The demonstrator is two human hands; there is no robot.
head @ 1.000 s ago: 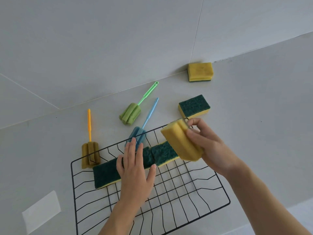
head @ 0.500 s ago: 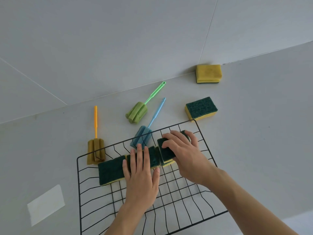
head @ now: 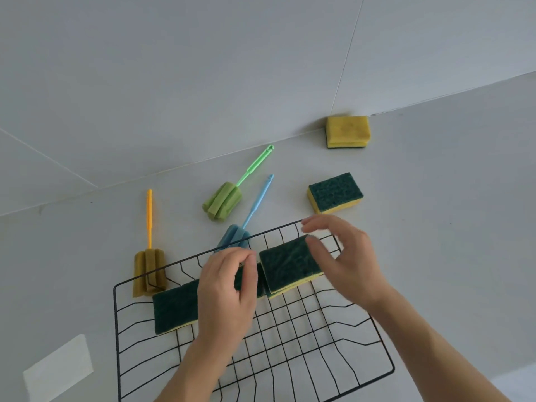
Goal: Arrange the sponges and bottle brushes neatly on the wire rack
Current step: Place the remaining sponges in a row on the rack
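Observation:
A black wire rack (head: 290, 338) lies on the grey counter. Three green-topped sponges sit in a row along its far side: a left sponge (head: 174, 309), a middle sponge (head: 258, 281) mostly hidden under my left hand (head: 226, 297), and a right sponge (head: 290, 264). My left hand's fingers curl loosely over the middle sponge. Just right of the right sponge hovers my right hand (head: 345, 262), fingers spread, holding nothing. Off the rack lie a green-topped sponge (head: 335, 192), a yellow sponge (head: 347, 131), and orange (head: 149, 256), green (head: 229, 195) and blue (head: 252, 216) bottle brushes.
A tiled wall (head: 203, 82) rises right behind the counter. A white paper patch (head: 58, 367) lies at the near left. The near half of the rack holds nothing.
My right hand set the yellow-bottomed sponge on the rack green side up, then let go and lifted off to the right. My left hand's fingers curled and shifted slightly.

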